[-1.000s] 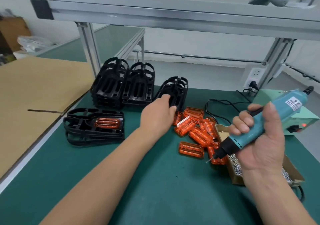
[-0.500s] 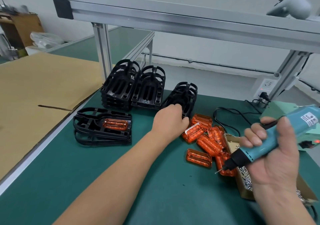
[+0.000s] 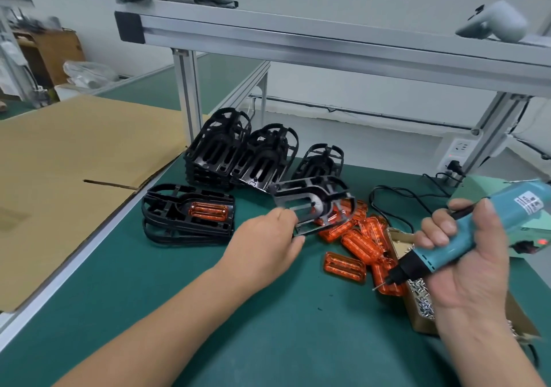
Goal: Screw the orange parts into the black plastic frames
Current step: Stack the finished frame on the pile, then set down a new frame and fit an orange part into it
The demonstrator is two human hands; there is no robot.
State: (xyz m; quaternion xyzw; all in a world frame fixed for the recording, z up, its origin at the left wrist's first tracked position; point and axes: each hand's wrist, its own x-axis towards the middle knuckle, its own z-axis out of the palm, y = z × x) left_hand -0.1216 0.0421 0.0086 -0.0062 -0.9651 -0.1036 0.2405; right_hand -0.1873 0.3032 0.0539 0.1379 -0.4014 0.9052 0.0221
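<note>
- Here the left hand (image 3: pixel 265 246) pinches the near edge of one black frame (image 3: pixel 313 198). The frame juts away from the fingers, tilted, over the left side of the pile of orange parts (image 3: pixel 357 239).
- The right hand (image 3: pixel 465 261) is clenched round a teal electric screwdriver (image 3: pixel 477 231). Its tip points down-left, just above the pile's near end and beside a cardboard box of screws (image 3: pixel 417 300).
- More frames stand as stacked frames (image 3: pixel 238 154) at the back of the green desk (image 3: pixel 268 333).
- Left of the held frame, well apart, a low frame stack (image 3: pixel 167 207) lies flat with a fitted orange part (image 3: pixel 208 211) on top.
</note>
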